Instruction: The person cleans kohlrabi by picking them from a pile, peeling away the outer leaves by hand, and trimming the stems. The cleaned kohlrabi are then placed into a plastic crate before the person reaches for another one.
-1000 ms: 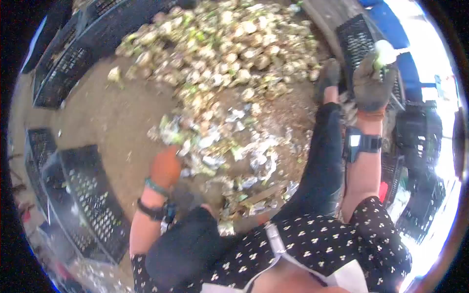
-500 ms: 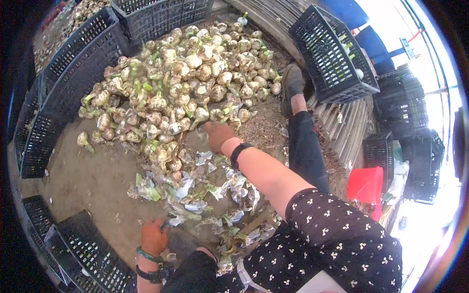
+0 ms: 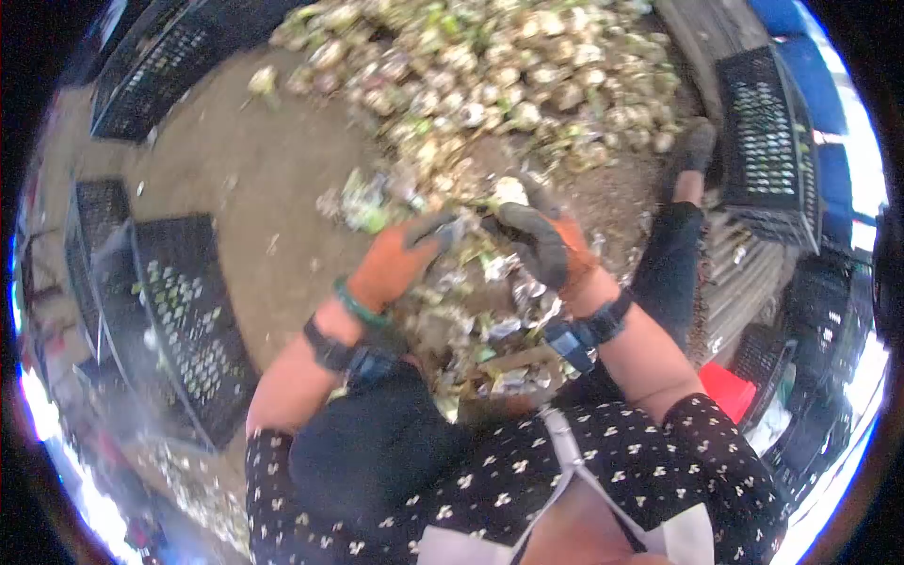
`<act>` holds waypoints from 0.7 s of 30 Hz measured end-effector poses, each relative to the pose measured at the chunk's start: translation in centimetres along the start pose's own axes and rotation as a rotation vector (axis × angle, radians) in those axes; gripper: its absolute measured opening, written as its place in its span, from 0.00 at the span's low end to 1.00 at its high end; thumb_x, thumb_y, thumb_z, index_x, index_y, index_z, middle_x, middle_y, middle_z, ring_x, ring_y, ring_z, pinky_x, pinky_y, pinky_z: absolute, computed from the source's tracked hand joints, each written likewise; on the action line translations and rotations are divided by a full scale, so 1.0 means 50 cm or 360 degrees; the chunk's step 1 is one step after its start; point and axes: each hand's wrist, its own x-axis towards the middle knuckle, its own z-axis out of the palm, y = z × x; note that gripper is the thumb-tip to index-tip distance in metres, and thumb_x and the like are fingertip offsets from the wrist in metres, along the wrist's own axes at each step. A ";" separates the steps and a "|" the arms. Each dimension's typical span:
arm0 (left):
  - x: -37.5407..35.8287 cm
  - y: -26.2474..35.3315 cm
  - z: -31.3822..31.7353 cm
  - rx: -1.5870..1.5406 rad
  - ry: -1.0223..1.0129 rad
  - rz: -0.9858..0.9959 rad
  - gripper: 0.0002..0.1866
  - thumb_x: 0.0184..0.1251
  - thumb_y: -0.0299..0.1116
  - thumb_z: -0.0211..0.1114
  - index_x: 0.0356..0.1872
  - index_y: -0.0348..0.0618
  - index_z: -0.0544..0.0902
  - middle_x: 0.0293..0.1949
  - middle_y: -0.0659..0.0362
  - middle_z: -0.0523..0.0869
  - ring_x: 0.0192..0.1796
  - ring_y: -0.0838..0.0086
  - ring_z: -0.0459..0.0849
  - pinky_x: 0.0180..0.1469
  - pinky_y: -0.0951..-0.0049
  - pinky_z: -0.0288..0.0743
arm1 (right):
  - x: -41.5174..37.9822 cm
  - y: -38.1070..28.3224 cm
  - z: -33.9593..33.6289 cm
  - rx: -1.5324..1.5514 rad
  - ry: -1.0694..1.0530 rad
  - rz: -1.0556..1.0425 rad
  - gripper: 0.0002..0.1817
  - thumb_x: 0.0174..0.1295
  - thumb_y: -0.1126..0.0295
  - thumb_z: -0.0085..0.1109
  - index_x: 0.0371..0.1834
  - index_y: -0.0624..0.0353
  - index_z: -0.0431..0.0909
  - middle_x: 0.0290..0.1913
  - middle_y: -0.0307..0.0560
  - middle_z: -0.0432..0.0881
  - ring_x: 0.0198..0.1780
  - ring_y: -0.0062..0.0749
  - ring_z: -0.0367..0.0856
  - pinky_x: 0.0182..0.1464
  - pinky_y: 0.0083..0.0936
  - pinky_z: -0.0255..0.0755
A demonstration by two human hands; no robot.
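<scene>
My right hand (image 3: 551, 247), in an orange glove with grey fingers, is closed around a pale garlic bulb (image 3: 511, 191) that shows above its thumb and fingers. My left hand (image 3: 397, 259), gloved alike, is beside it with thumb and fingers drawn together. A pale scrap lies at its fingertips, but blur hides whether they grip it. Beyond both hands spreads a big heap of unpeeled garlic bulbs (image 3: 527, 66), some with green stems. Torn papery skins (image 3: 504, 330) litter the ground under and in front of my hands.
Black plastic crates stand at the left (image 3: 188, 320), upper left (image 3: 169, 71) and right (image 3: 767, 141). More dark crates and a red container (image 3: 727, 391) are at the lower right. My outstretched leg (image 3: 669, 268) borders the heap's right side.
My right hand has drawn back from the heap with a garlic bulb. My left hand has risen to meet it in front of me. The view has tilted down and shifted left.
</scene>
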 end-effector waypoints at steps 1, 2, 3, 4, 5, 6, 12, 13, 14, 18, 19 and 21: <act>0.002 0.010 -0.001 0.0009 0.0013 0.0086 0.15 0.62 0.36 0.57 0.46 0.38 0.78 0.32 0.63 0.81 0.33 0.79 0.75 0.38 0.77 0.70 | -0.003 0.012 0.004 -0.0151 -0.0075 -0.0072 0.26 0.56 0.77 0.53 0.60 0.61 0.61 0.52 0.46 0.71 0.53 0.31 0.72 0.54 0.26 0.70; -0.003 0.024 -0.003 0.0012 0.0043 0.0042 0.15 0.62 0.36 0.57 0.46 0.38 0.78 0.32 0.63 0.81 0.33 0.79 0.75 0.38 0.77 0.70 | -0.004 0.032 -0.004 -0.0270 -0.0152 -0.0199 0.27 0.55 0.77 0.55 0.60 0.60 0.60 0.54 0.46 0.70 0.55 0.30 0.71 0.55 0.27 0.69; -0.004 0.042 -0.006 -0.0147 -0.0027 -0.0110 0.15 0.62 0.37 0.57 0.44 0.38 0.79 0.30 0.63 0.81 0.32 0.80 0.75 0.36 0.78 0.70 | -0.004 0.049 -0.013 -0.0390 -0.0221 -0.0339 0.29 0.54 0.78 0.57 0.60 0.60 0.59 0.55 0.45 0.68 0.56 0.30 0.69 0.57 0.27 0.67; -0.009 0.050 -0.006 -0.0309 -0.0100 -0.0254 0.15 0.63 0.38 0.57 0.43 0.38 0.79 0.28 0.64 0.80 0.31 0.81 0.75 0.33 0.78 0.70 | -0.009 0.043 -0.002 -0.0562 -0.0188 -0.0343 0.34 0.50 0.78 0.63 0.61 0.60 0.57 0.56 0.44 0.67 0.58 0.30 0.66 0.58 0.27 0.65; -0.010 0.050 -0.006 -0.0311 -0.0083 -0.0265 0.15 0.63 0.38 0.57 0.43 0.38 0.79 0.28 0.64 0.80 0.31 0.81 0.75 0.33 0.78 0.70 | -0.007 0.049 -0.001 -0.0560 -0.0205 -0.0331 0.34 0.50 0.78 0.63 0.61 0.60 0.57 0.56 0.44 0.67 0.58 0.30 0.66 0.58 0.27 0.65; -0.010 0.049 -0.006 -0.0451 -0.0099 -0.0306 0.14 0.63 0.39 0.56 0.41 0.38 0.79 0.27 0.64 0.80 0.28 0.82 0.75 0.31 0.79 0.69 | -0.007 0.057 -0.003 -0.0638 -0.0201 -0.0426 0.36 0.46 0.76 0.67 0.60 0.59 0.60 0.56 0.44 0.69 0.57 0.28 0.68 0.58 0.26 0.66; -0.018 0.062 -0.012 -0.0557 -0.0053 -0.0299 0.12 0.62 0.37 0.56 0.38 0.39 0.80 0.20 0.63 0.78 0.20 0.83 0.73 0.22 0.79 0.67 | -0.017 0.034 0.028 -0.1642 -0.0132 -0.0898 0.34 0.37 0.70 0.74 0.53 0.55 0.71 0.52 0.50 0.73 0.53 0.38 0.72 0.56 0.30 0.67; -0.019 0.059 -0.012 -0.0561 -0.0052 -0.0302 0.12 0.62 0.37 0.56 0.38 0.39 0.80 0.20 0.63 0.78 0.20 0.83 0.73 0.22 0.79 0.67 | -0.020 0.023 0.040 -0.1854 -0.0155 -0.1026 0.33 0.37 0.69 0.73 0.52 0.53 0.72 0.51 0.51 0.73 0.52 0.41 0.72 0.55 0.32 0.67; -0.018 0.054 -0.011 -0.0555 -0.0047 -0.0300 0.12 0.62 0.36 0.56 0.38 0.38 0.80 0.21 0.63 0.79 0.20 0.83 0.73 0.23 0.79 0.67 | -0.022 0.020 0.046 -0.2064 -0.0179 -0.1154 0.32 0.36 0.69 0.73 0.50 0.51 0.73 0.49 0.52 0.73 0.51 0.44 0.72 0.54 0.33 0.67; -0.016 0.045 -0.001 -0.0296 0.0132 -0.0296 0.12 0.58 0.31 0.55 0.37 0.34 0.79 0.26 0.53 0.83 0.27 0.73 0.81 0.31 0.71 0.74 | -0.024 0.029 0.047 -0.2366 -0.0170 -0.1243 0.31 0.36 0.70 0.72 0.50 0.50 0.74 0.48 0.51 0.73 0.50 0.45 0.72 0.53 0.35 0.68; -0.014 0.036 0.000 -0.0297 0.0134 -0.0297 0.12 0.58 0.31 0.55 0.37 0.34 0.79 0.26 0.53 0.83 0.27 0.73 0.81 0.31 0.71 0.74 | -0.028 0.025 0.054 -0.2378 -0.0146 -0.1237 0.31 0.39 0.71 0.71 0.51 0.51 0.72 0.49 0.50 0.73 0.51 0.42 0.72 0.53 0.33 0.69; -0.007 0.013 0.002 -0.0011 0.0191 0.0092 0.12 0.59 0.34 0.57 0.39 0.38 0.79 0.24 0.63 0.80 0.21 0.81 0.75 0.23 0.79 0.69 | -0.028 0.026 0.057 -0.2390 -0.0127 -0.1229 0.31 0.41 0.72 0.70 0.53 0.52 0.71 0.50 0.49 0.73 0.52 0.39 0.72 0.53 0.32 0.69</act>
